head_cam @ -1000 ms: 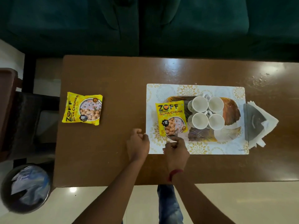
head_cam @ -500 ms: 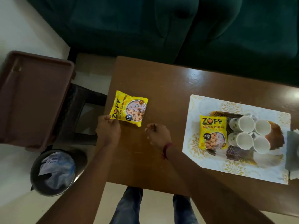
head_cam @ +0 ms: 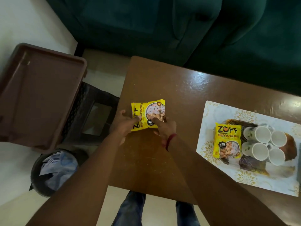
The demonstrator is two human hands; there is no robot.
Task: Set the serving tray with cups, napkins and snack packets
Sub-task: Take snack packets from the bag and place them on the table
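Observation:
A yellow snack packet (head_cam: 150, 111) lies near the left end of the brown table (head_cam: 162, 160). My left hand (head_cam: 123, 123) grips its near left corner and my right hand (head_cam: 164, 127) grips its near right edge. On the right, a patterned serving tray (head_cam: 291, 143) rests on a white placemat (head_cam: 210, 115). It carries a second yellow snack packet (head_cam: 227, 140) and several white cups (head_cam: 262, 134) clustered together.
A green sofa (head_cam: 179, 30) runs behind the table. A brown plastic stool (head_cam: 37, 88) stands to the left, with a dark waste bin (head_cam: 55, 170) holding paper on the floor in front of it. My legs show below the table edge.
Both hands left the tray's packet and moved left to the second packet. My left hand reached it first, then my right hand closed on it too. The view turned left.

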